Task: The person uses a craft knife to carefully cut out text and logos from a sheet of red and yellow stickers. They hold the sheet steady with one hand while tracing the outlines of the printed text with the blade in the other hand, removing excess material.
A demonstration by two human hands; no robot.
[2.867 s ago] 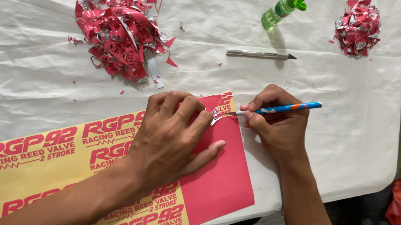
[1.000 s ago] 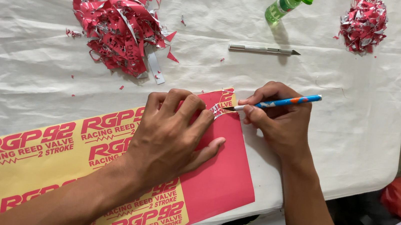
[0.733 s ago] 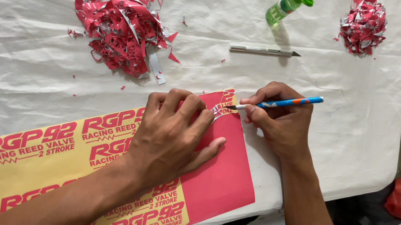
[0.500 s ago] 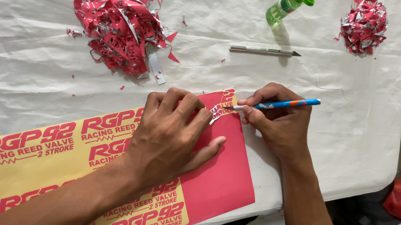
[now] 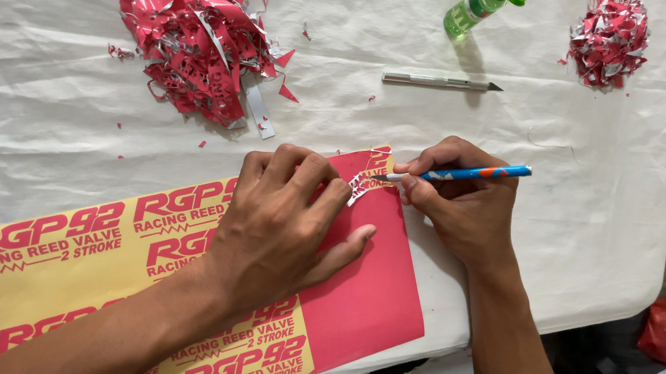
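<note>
Both hands worked at the near edge of the counter (image 5: 509,257), which was covered in a creased white cloth. We saw the left hand (image 5: 282,227) pressed flat, fingers spread, on a long sticker sheet (image 5: 370,300) of red and yellow with red lettering, holding nothing but pinning the sheet down. Our view showed the right hand (image 5: 461,202) closed around a blue craft knife (image 5: 472,174) held like a pen, its tip at the sheet's upper right corner, just beside the left fingertips (image 5: 341,192). A small strip of red film (image 5: 358,188) curled up between the tip and those fingertips; we could not tell for certain whether the blade touched it. The sheet ran from that corner away to the lower left, its right end plain red and overhanging the counter's edge slightly.

Farther out, a large heap of red and silver scraps (image 5: 199,38) lay beyond the left hand, with loose red bits scattered around it. A slim grey utility knife (image 5: 441,81) lay flat beyond the right hand, well apart from it. Behind that stood a green bottle (image 5: 479,7), tilted in our view, and a smaller ball of scraps (image 5: 611,39) sat near the far right corner.
</note>
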